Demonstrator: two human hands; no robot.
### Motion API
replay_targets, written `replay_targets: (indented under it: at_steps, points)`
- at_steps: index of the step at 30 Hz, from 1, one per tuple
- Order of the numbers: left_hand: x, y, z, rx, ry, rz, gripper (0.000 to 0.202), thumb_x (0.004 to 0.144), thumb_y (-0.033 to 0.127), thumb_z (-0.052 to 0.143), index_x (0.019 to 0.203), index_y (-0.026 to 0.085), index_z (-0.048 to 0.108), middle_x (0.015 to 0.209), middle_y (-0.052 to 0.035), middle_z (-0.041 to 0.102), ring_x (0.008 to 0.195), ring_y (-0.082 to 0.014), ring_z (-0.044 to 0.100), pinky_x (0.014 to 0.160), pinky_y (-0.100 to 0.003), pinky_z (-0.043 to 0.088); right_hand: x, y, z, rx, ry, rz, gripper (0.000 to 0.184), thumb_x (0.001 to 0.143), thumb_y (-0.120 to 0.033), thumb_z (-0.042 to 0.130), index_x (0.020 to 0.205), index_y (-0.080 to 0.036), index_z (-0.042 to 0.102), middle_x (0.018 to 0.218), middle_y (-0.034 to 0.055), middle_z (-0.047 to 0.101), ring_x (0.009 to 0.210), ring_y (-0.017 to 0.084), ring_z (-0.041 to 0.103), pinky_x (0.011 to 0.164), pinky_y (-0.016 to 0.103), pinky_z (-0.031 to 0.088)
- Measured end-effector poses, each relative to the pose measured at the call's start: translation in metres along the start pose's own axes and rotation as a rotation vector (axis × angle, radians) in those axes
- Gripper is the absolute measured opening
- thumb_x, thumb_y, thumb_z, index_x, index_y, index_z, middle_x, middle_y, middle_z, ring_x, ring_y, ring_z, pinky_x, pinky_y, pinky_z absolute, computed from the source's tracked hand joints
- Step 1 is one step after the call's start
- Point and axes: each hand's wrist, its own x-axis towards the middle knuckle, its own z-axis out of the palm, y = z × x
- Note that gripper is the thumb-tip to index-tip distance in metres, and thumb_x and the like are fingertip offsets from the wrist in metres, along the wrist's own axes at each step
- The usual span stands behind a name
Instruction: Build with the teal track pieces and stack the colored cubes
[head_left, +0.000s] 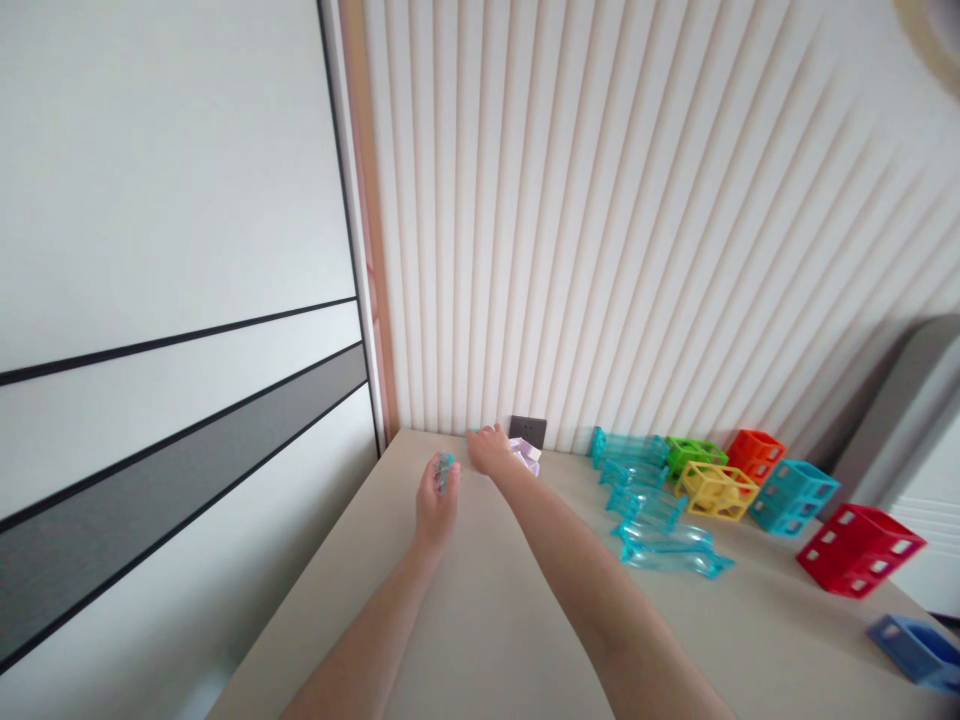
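My left hand is closed around a small see-through blue piece, held over the far end of the tabletop. Further back, close to the ribbed wall, my right hand has its fingers curled down. A sliver of blue shows at its fingertips, but what they grip, if anything, is hidden. Just right of that wrist lies a pale purple and white object, partly covered by my forearm.
Several clear turquoise pieces lie in a row on the right. Beyond them stand a green basket, a yellow basket, an orange-red basket, a turquoise basket, a red basket and a blue basket. A dark socket is on the wall.
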Motion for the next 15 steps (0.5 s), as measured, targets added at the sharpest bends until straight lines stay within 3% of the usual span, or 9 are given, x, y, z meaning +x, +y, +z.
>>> replay_targets:
  at_steps: [5, 8, 12, 15]
  points:
    - [-0.003, 0.002, 0.005, -0.174, -0.054, -0.086, 0.069, 0.088, 0.074, 0.039, 0.114, 0.014, 0.063, 0.102, -0.0147, 0.074, 0.082, -0.0232, 0.072, 0.071, -0.036, 0.058, -0.007, 0.002, 0.013, 0.021, -0.038, -0.003, 0.033, 0.096, -0.035, 0.062, 0.124, -0.017, 0.060, 0.124, 0.0088, 0.062, 0.105, 0.023, 0.064, 0.089, 0.044, 0.055]
    - [-0.005, 0.002, 0.009, -0.347, -0.028, -0.167, 0.075, 0.083, 0.078, 0.045, 0.113, 0.012, 0.065, 0.101, -0.0155, 0.075, 0.082, -0.0234, 0.072, 0.071, -0.035, 0.058, -0.012, 0.003, 0.014, 0.060, -0.031, -0.030, 0.031, 0.096, -0.036, 0.061, 0.120, -0.016, 0.062, 0.122, 0.0082, 0.064, 0.106, 0.023, 0.064, 0.093, 0.047, 0.053]
    - [-0.006, 0.003, 0.012, -0.401, 0.019, -0.179, 0.076, 0.081, 0.080, 0.047, 0.113, 0.014, 0.066, 0.095, -0.0125, 0.075, 0.085, -0.0235, 0.073, 0.075, -0.035, 0.058, -0.020, 0.003, 0.004, 0.157, 0.053, -0.068, 0.020, 0.098, -0.019, 0.054, 0.111, -0.018, 0.069, 0.110, 0.0112, 0.073, 0.110, 0.023, 0.065, 0.104, 0.042, 0.040]
    - [-0.006, 0.004, 0.013, -0.451, 0.038, -0.171, 0.071, 0.081, 0.077, 0.051, 0.111, 0.015, 0.066, 0.095, -0.0105, 0.075, 0.086, -0.0227, 0.073, 0.077, -0.036, 0.058, -0.031, 0.005, -0.008, 0.254, 0.175, -0.048, 0.036, 0.099, -0.013, 0.045, 0.129, -0.022, 0.061, 0.115, 0.0117, 0.072, 0.114, 0.021, 0.063, 0.101, 0.034, 0.040]
